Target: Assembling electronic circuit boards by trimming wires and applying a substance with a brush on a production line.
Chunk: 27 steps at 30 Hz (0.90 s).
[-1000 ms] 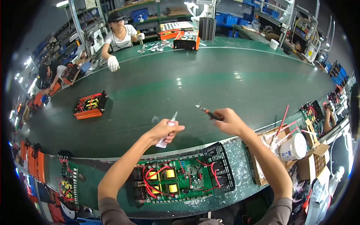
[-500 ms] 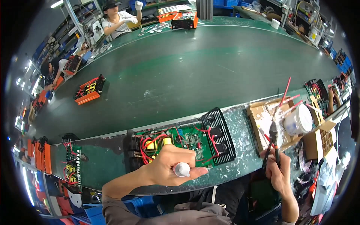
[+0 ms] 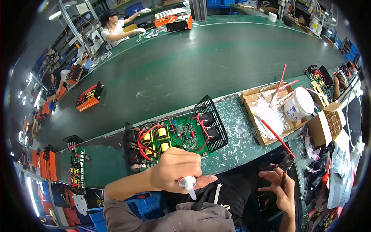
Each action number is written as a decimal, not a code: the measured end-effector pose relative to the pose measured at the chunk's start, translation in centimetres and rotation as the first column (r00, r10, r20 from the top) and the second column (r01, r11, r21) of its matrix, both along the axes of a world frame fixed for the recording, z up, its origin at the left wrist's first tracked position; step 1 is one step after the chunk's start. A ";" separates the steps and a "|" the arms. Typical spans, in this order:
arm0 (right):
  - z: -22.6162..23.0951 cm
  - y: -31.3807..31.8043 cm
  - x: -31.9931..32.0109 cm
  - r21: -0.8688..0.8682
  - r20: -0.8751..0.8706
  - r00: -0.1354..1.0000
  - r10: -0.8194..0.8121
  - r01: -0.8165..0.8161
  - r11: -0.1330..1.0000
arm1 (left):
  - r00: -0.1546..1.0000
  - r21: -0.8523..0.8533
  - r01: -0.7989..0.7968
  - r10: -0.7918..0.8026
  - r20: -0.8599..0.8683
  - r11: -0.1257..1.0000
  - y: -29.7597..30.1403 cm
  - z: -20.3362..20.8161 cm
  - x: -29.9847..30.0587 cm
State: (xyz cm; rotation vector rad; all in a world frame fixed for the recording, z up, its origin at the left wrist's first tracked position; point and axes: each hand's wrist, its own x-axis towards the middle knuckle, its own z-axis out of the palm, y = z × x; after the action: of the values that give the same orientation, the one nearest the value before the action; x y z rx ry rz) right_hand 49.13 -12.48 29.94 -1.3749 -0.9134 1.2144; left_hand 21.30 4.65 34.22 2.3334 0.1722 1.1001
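My left hand (image 3: 174, 168) is wrapped round a tube with a white tapered nozzle (image 3: 189, 186); the fist hides most of its body. Just beyond that hand lies a green circuit board (image 3: 189, 133) with yellow transformers, red wires and black slotted end panels. Low on the right, my right hand (image 3: 282, 191) holds pliers (image 3: 285, 162) by their handles, some fingers spread. A red stick (image 3: 277, 136) slants from the cardboard tray down to the pliers' jaws; I cannot tell whether the jaws grip it.
A shallow cardboard tray (image 3: 251, 120) smeared with white paste holds a white tub (image 3: 299, 103) and red-handled sticks. A divided carton (image 3: 328, 123) stands right. Another board (image 3: 76, 168) lies left. An orange-cased unit (image 3: 89, 96) sits on the green belt (image 3: 162, 73). Co-workers are across and at the sides.
My right hand has drawn the pliers down and back from the tray. The tube in my left hand has tilted, its nozzle now pointing toward me. The view has shifted slightly.
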 end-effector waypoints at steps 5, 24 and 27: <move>-1.9 -1.2 0.2 0.045 -0.183 0.979 0.087 -0.080 0.996 | 1.000 0.024 0.015 -0.015 -0.028 1.000 -1.0 0.4 -0.7; -4.0 -2.6 -1.0 -0.070 -0.260 0.958 0.122 -0.145 0.987 | 0.905 -0.824 0.412 -0.072 0.419 0.390 -7.2 -2.8 1.8; -4.3 -2.7 -1.0 -0.044 -0.256 0.958 0.127 -0.143 0.989 | 0.890 -0.860 0.456 -0.124 0.439 0.231 -6.8 -2.9 2.4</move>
State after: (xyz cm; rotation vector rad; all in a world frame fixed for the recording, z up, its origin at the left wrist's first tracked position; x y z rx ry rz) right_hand 48.11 -15.22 25.64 -1.1863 -0.8041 1.4953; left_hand 23.67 -2.17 31.30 0.9878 0.1917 0.7444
